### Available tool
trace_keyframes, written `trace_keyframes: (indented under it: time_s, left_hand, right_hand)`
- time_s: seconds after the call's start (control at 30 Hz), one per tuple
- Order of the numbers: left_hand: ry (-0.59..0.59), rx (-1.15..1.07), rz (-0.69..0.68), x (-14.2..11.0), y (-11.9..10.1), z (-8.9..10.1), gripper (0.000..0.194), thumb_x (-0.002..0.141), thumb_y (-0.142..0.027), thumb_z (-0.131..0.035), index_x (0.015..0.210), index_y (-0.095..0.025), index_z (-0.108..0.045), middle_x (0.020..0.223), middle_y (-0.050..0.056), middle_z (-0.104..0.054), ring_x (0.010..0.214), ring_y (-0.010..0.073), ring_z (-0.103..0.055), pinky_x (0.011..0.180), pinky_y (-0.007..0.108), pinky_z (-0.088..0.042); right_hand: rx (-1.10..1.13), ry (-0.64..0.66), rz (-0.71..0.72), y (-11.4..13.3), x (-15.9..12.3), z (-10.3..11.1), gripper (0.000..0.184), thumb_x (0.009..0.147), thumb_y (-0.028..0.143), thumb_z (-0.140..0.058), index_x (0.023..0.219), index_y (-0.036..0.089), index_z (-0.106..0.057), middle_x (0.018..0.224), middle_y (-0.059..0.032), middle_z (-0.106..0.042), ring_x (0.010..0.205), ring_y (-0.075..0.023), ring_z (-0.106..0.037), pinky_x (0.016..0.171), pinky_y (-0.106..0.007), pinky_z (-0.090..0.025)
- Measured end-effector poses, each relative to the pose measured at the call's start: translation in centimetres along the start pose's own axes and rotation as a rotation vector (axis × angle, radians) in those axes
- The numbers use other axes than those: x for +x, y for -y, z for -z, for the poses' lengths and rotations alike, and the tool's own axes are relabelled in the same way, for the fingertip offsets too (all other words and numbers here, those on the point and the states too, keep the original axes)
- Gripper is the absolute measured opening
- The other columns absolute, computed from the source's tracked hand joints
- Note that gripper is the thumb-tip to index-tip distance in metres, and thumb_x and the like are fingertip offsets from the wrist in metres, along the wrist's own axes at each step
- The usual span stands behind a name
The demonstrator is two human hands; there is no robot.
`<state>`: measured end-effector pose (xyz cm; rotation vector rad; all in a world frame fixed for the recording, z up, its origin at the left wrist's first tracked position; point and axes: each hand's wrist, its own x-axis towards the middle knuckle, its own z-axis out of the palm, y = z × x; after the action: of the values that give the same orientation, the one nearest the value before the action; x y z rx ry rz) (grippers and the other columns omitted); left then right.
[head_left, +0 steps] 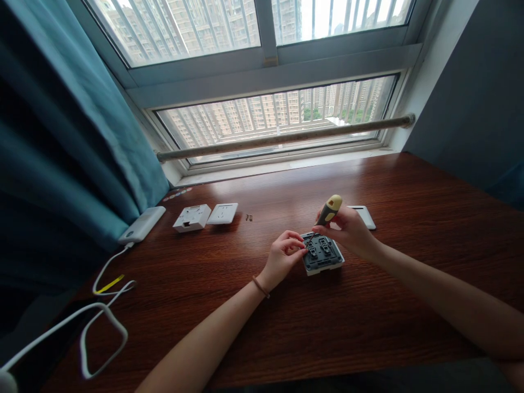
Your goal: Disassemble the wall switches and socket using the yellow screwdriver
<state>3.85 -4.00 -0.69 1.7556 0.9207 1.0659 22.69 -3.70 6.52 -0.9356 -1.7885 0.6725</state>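
A wall switch (323,254), with a dark grey inner plate and white base, lies on the table. In my right hand (347,226) is a screwdriver (328,210) with a yellow and grey handle. It is tilted, its shaft pointing down at the upper left part of the switch. My left hand (284,254) is at the left edge of the switch, thumb and fingers pinched close to the screwdriver's tip. Whatever is between those fingertips is too small to make out. Several small screws (249,218) lie farther back to the left.
A white mounting box (192,218) and a white socket panel (223,213) sit back left. Behind my right hand lies a white cover plate (366,217). At the far left, a white power bank (142,225) trails a white cable (123,327) beside the curtain (94,109).
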Motion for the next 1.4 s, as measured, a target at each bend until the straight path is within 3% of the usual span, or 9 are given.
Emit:
trace_keyframes:
  time_s: [0.13,0.2,0.33,0.43,0.57,0.8,1.07,1.27,1.4]
  left_hand:
    - [0.004,-0.002,0.009,0.0,0.1,0.0,0.012,0.071,-0.028,-0.062,0.071,-0.016,-0.063,0.092,0.006,-0.052,0.083,0.0151,-0.053,0.069,0.026,-0.045]
    - [0.001,-0.006,0.011,0.0,0.1,0.0,0.012,0.071,-0.028,-0.062,0.07,-0.016,-0.062,0.092,0.006,-0.052,0.082,0.0143,-0.053,0.068,0.025,-0.045]
    - [-0.004,0.003,-0.001,0.0,0.1,-0.1,0.013,0.071,-0.028,-0.062,0.069,-0.015,-0.061,0.091,0.006,-0.052,0.081,0.0141,-0.052,0.067,0.024,-0.044]
    - [-0.004,0.017,-0.011,0.0,0.1,-0.1,0.014,0.071,-0.029,-0.062,0.069,-0.015,-0.061,0.09,0.006,-0.052,0.081,0.0144,-0.052,0.065,0.024,-0.043]
    - [-0.006,0.029,-0.013,0.0,0.3,-0.1,0.015,0.071,-0.029,-0.061,0.07,-0.015,-0.061,0.091,0.006,-0.052,0.079,0.0136,-0.051,0.062,0.023,-0.042]
    - [-0.012,0.036,0.008,0.0,0.2,-0.3,0.015,0.072,-0.028,-0.06,0.07,-0.014,-0.058,0.09,0.005,-0.052,0.066,0.0086,-0.046,0.055,0.021,-0.037]
    - [-0.002,0.07,-0.005,-0.1,0.2,-0.2,0.015,0.073,-0.029,-0.059,0.078,-0.015,-0.055,0.095,0.004,-0.051,0.062,0.0063,-0.04,0.057,0.02,-0.037]
    - [0.13,0.142,0.012,0.0,-0.6,0.2,0.085,0.049,-0.041,-0.076,0.121,-0.02,-0.036,0.115,0.009,-0.041,0.075,0.0124,-0.049,0.063,0.025,-0.045]
    - [0.193,0.265,-0.047,-0.1,-1.2,0.1,0.086,0.046,-0.044,-0.076,0.119,-0.02,-0.04,0.117,0.009,-0.041,0.102,0.0237,-0.045,0.089,0.036,-0.04]
  right_hand:
    - [0.105,-0.021,-0.032,1.4,0.3,-0.1,0.084,0.064,0.019,-0.069,0.131,0.026,-0.019,0.074,0.0001,-0.059,0.058,-0.0152,-0.056,0.053,-0.029,-0.047]
    - [0.058,0.013,-0.015,2.2,0.6,0.0,0.094,0.066,0.015,-0.067,0.137,0.028,-0.006,0.074,-0.0003,-0.061,0.056,-0.0155,-0.058,0.052,-0.029,-0.049]
    - [-0.073,0.215,0.037,3.6,1.9,0.7,0.073,0.071,0.015,-0.061,0.134,0.027,-0.026,0.076,-0.0003,-0.062,0.057,-0.0135,-0.06,0.052,-0.026,-0.051]
    - [-0.107,0.281,0.112,4.1,2.9,1.3,0.053,0.078,0.019,-0.053,0.129,0.023,-0.037,0.09,-0.0042,-0.063,0.073,-0.0154,-0.062,0.067,-0.029,-0.053]
    - [0.025,0.228,0.135,4.0,3.2,1.7,0.034,0.083,0.02,-0.047,0.117,0.019,-0.048,0.102,-0.0072,-0.062,0.09,-0.0178,-0.061,0.081,-0.034,-0.05]
    - [0.024,-0.007,0.072,3.0,2.5,1.7,0.025,0.073,0.026,-0.062,0.096,0.015,-0.058,0.089,-0.0063,-0.065,0.079,-0.0194,-0.065,0.072,-0.034,-0.056]
    - [-0.097,-0.02,0.183,3.7,1.8,1.3,0.022,0.073,0.02,-0.062,0.094,0.015,-0.058,0.087,-0.0054,-0.065,0.073,-0.015,-0.064,0.064,-0.026,-0.058]
    - [-0.145,-0.048,0.24,3.7,1.7,1.1,0.022,0.073,0.02,-0.062,0.094,0.016,-0.059,0.086,-0.0041,-0.065,0.07,-0.0132,-0.064,0.062,-0.024,-0.058]
    - [-0.142,-0.038,0.247,3.6,1.7,1.2,0.03,0.074,0.02,-0.062,0.103,0.017,-0.057,0.087,-0.0036,-0.065,0.072,-0.0129,-0.063,0.065,-0.024,-0.058]
